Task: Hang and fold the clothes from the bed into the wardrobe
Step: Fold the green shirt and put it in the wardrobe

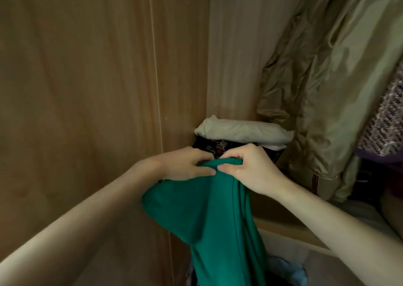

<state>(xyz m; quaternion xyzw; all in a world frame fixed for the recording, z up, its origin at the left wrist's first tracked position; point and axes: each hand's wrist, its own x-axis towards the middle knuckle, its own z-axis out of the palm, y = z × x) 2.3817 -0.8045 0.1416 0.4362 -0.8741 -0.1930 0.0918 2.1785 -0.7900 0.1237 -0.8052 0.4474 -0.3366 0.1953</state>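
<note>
A green garment (209, 216) hangs down from both my hands inside the wooden wardrobe (87, 89). My left hand (185, 164) grips its top edge from the left, thumb on the front. My right hand (250, 169) pinches the same edge from the right, so the two thumbs nearly meet. Just behind my hands a folded stack sits in the wardrobe's corner: a pale folded cloth (242, 131) on top of a dark patterned garment (216, 147). The lower end of the green garment runs out of the frame.
An olive jacket (327, 78) hangs at the right, with a knitted purple-and-white garment (383, 119) beside it. A wooden shelf edge (290, 229) runs below my right forearm. Pale blue fabric (287, 270) lies at the bottom.
</note>
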